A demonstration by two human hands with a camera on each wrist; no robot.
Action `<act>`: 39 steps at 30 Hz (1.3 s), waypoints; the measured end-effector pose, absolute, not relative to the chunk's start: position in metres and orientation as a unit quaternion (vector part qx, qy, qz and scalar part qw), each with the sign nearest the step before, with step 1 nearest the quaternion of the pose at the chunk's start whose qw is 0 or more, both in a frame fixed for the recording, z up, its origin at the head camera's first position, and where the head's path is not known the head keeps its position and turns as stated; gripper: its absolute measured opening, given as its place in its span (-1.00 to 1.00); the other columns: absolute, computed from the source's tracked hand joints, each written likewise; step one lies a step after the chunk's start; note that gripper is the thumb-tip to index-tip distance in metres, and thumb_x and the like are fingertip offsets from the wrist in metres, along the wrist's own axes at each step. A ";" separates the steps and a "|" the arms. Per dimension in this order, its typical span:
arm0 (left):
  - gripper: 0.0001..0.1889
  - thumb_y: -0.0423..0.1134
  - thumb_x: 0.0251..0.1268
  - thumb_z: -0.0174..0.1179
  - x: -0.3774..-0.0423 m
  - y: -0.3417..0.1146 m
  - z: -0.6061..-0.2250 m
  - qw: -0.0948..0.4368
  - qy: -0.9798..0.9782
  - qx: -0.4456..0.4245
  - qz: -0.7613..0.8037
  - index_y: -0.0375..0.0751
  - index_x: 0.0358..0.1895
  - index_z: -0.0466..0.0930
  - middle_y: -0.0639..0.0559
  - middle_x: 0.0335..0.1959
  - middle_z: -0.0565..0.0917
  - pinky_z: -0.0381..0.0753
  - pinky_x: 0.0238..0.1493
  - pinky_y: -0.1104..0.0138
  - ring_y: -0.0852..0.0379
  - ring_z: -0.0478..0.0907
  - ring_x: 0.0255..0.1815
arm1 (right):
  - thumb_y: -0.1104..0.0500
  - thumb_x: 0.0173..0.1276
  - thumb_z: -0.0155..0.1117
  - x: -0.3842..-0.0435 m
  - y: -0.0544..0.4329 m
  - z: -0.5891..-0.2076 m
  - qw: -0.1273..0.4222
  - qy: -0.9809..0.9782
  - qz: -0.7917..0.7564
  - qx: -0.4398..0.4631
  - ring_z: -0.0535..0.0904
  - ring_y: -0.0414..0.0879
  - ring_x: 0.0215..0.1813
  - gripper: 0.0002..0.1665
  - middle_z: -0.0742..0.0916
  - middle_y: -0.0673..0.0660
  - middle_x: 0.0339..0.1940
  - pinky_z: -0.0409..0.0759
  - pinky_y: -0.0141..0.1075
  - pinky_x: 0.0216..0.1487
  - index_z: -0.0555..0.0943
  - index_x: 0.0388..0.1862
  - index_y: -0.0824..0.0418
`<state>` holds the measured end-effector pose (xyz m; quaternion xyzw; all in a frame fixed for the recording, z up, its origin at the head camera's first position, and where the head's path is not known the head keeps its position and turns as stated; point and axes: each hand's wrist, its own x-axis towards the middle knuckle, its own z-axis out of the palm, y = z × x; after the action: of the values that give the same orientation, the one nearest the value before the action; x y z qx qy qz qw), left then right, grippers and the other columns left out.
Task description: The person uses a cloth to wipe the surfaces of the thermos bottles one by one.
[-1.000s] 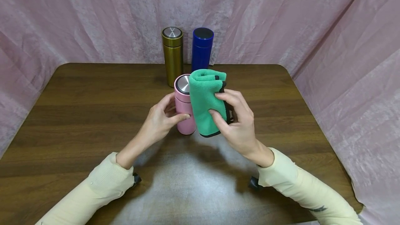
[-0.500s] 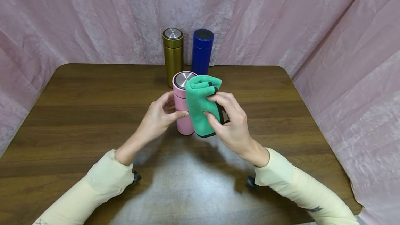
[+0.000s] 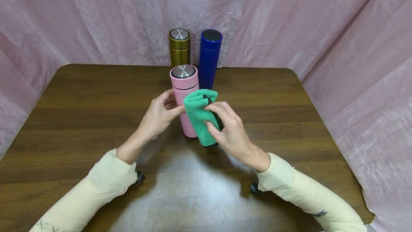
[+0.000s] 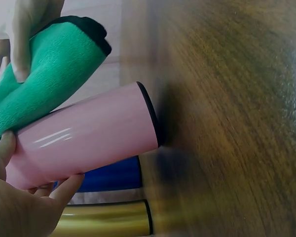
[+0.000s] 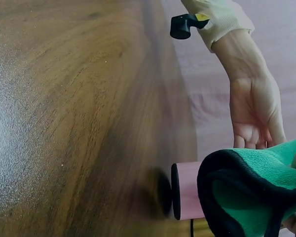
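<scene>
A pink vacuum flask with a steel-topped lid stands roughly upright, leaning slightly, mid-table. My left hand holds it from the left, thumb in front and fingers behind. In the left wrist view the flask's dark base is close to the tabletop. A folded green cloth with black edging is pinched between the thumb and fingers of my right hand. The cloth lies against the flask's right side, covering part of its body. Seen from the right wrist, the cloth hides most of the flask.
Behind the pink flask stand a gold flask and a blue flask, both upright. Part of the gold one is hidden by the pink lid. The brown wooden table is bordered by pink curtains at the back and sides.
The pink flask's top has shifted up and left, now overlapping the gold flask. My right hand has brought the cloth left and downward along the flask's side. Both grips stay the same.
</scene>
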<state>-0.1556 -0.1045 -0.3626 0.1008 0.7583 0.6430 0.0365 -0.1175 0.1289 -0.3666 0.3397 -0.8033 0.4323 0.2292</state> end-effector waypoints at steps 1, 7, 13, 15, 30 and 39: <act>-0.35 -0.35 0.36 0.39 -0.156 -0.105 -0.362 0.038 0.757 0.098 0.645 -0.36 0.46 0.37 -0.26 0.27 0.60 0.62 0.24 0.20 -0.11 0.60 0.25 | 0.45 0.30 0.41 -0.117 0.129 -0.367 0.223 -0.806 0.433 0.338 0.63 -0.04 0.07 -0.57 0.66 0.16 0.08 0.63 -0.24 0.16 0.63 0.14 0.29; -0.36 -0.31 0.39 0.37 -0.160 -0.107 -0.359 0.047 0.752 0.079 0.653 -0.35 0.47 0.36 -0.26 0.29 0.58 0.57 0.31 0.17 -0.11 0.58 0.28 | 0.45 0.30 0.42 -0.117 0.131 -0.368 0.185 -0.825 0.417 0.333 0.61 -0.05 0.10 -0.57 0.66 0.14 0.07 0.64 -0.22 0.12 0.62 0.15 0.30; -0.34 -0.26 0.39 0.40 -0.161 -0.109 -0.358 0.052 0.747 0.071 0.659 -0.32 0.48 0.38 -0.24 0.32 0.56 0.51 0.37 0.11 -0.12 0.56 0.31 | 0.47 0.29 0.40 -0.114 0.134 -0.373 0.141 -0.849 0.390 0.328 0.61 -0.07 0.07 -0.56 0.66 0.13 0.05 0.68 -0.23 0.05 0.61 0.15 0.29; -0.34 -0.24 0.38 0.41 -0.161 -0.110 -0.358 0.051 0.749 0.070 0.657 -0.30 0.48 0.38 -0.23 0.32 0.56 0.51 0.38 0.12 -0.11 0.56 0.31 | 0.49 0.28 0.39 -0.112 0.135 -0.374 0.126 -0.856 0.380 0.328 0.61 -0.08 0.04 -0.55 0.66 0.12 0.04 0.68 -0.23 0.02 0.61 0.15 0.28; -0.36 -0.26 0.40 0.38 -0.167 -0.112 -0.360 0.064 0.738 0.053 0.670 -0.35 0.46 0.38 -0.26 0.30 0.56 0.50 0.38 0.15 -0.11 0.55 0.31 | 0.48 0.21 0.31 -0.105 0.144 -0.375 -0.038 -0.907 0.272 0.318 0.58 -0.04 -0.13 -0.55 0.67 0.15 -0.04 0.63 -0.24 -0.10 0.65 0.09 0.25; -0.35 -0.24 0.38 0.41 -0.166 -0.110 -0.361 0.060 0.739 0.051 0.669 -0.32 0.45 0.40 -0.23 0.28 0.57 0.51 0.37 0.16 -0.09 0.56 0.30 | 0.47 0.24 0.30 -0.117 0.151 -0.351 -0.106 -0.908 0.271 0.302 0.54 -0.06 -0.14 -0.55 0.72 0.09 0.00 0.58 -0.24 -0.10 0.68 0.10 0.20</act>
<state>-0.1661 -0.1102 -0.3610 0.0506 0.7392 0.6689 0.0597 -0.1172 0.1505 -0.3507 0.3021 -0.9079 0.2705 -0.1063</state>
